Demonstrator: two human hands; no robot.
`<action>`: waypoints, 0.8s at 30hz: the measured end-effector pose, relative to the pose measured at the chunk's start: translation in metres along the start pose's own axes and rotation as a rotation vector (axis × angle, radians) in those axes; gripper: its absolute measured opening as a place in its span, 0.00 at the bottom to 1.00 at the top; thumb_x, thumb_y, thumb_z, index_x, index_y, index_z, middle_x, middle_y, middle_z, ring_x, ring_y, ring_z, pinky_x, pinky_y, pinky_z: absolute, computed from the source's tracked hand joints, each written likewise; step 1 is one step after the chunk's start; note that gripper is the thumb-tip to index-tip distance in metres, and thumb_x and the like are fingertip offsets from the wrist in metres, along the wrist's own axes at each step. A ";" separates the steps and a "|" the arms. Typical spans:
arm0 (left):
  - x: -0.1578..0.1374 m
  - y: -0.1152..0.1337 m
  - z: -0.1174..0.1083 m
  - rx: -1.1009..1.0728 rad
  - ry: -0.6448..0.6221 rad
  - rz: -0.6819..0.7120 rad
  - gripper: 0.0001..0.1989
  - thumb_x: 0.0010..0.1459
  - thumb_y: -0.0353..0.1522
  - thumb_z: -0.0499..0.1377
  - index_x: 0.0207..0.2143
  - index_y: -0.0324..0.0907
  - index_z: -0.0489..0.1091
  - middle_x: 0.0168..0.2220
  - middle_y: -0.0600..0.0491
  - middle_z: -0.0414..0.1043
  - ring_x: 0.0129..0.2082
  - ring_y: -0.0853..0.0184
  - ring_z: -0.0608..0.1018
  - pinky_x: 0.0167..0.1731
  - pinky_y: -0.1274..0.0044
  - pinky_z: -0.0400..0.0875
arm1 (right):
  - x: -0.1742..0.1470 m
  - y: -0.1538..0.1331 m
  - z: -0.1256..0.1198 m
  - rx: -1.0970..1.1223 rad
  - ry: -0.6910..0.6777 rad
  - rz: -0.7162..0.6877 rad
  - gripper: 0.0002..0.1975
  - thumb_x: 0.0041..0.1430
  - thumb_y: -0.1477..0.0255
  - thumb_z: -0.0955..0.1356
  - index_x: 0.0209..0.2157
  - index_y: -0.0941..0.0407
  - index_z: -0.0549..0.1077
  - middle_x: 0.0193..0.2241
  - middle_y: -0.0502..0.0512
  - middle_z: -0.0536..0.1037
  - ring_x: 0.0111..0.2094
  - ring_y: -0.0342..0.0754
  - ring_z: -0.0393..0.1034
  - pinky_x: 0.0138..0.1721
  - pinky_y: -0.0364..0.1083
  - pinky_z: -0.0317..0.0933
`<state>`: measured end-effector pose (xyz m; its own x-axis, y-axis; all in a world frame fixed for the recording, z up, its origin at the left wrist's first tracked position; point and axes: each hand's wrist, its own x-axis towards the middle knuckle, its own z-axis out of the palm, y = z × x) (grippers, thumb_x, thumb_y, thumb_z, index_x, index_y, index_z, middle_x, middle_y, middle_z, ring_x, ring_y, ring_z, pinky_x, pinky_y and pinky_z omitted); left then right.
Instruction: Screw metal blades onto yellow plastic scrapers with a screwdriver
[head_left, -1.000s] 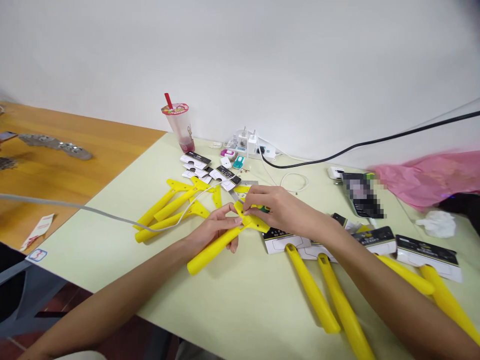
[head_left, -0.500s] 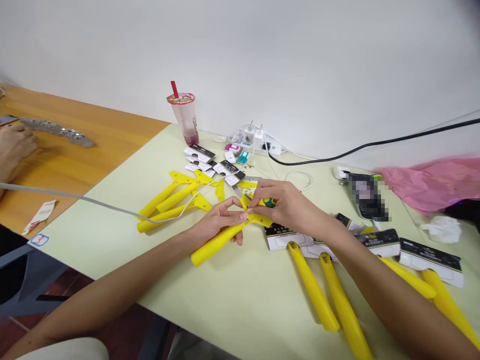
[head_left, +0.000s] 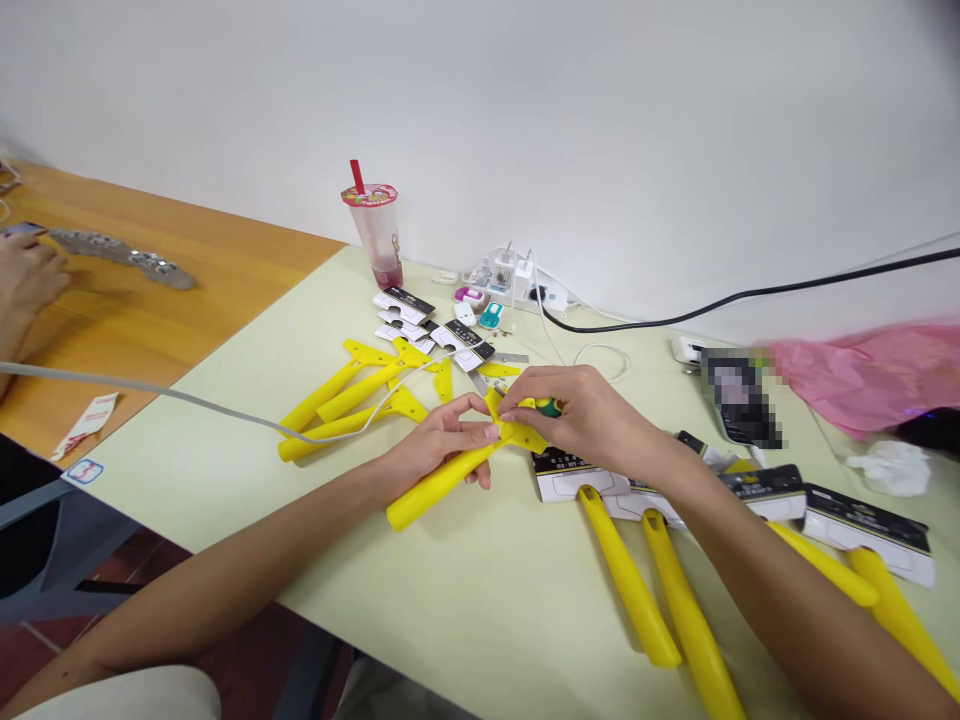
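Note:
My left hand (head_left: 439, 447) is closed round a yellow plastic scraper handle (head_left: 431, 492), thumb on top near its wide forked head. My right hand (head_left: 592, 415) is bent over that head, its thumb and fingertips pinched together at the handle's joint. What those fingertips touch is too small to make out. A screwdriver with a green and yellow grip (head_left: 550, 407) is tucked inside my right hand. Just behind the hands lie a metal blade (head_left: 512, 357) and small scattered screws. More yellow scraper handles (head_left: 352, 390) lie to the left.
Carded yellow scrapers (head_left: 630, 580) lie at the right. Black-and-white cards (head_left: 463, 340), a drink cup (head_left: 379, 240) and a power strip (head_left: 551, 295) stand behind. A white cable (head_left: 225, 408) crosses the left side. Another person's hand (head_left: 30, 280) rests at the orange table (head_left: 247, 255).
The whole view has shifted slightly, so things sit a little farther right. Both hands keep nearly the same pose on the scraper handle, with a small movement of the right fingers.

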<state>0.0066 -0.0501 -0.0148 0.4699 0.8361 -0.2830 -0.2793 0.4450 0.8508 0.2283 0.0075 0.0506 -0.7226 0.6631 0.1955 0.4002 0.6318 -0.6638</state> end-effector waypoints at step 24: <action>-0.001 -0.001 0.002 0.044 -0.028 0.006 0.23 0.58 0.44 0.73 0.43 0.48 0.63 0.22 0.58 0.75 0.21 0.63 0.82 0.22 0.79 0.68 | -0.002 -0.005 0.001 -0.140 0.012 0.069 0.05 0.67 0.72 0.71 0.35 0.53 0.80 0.37 0.53 0.83 0.36 0.49 0.75 0.39 0.46 0.62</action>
<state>0.0080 -0.0519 -0.0144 0.4918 0.8292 -0.2656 -0.2453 0.4246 0.8715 0.2274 0.0029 0.0530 -0.6840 0.7113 0.1620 0.5242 0.6337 -0.5689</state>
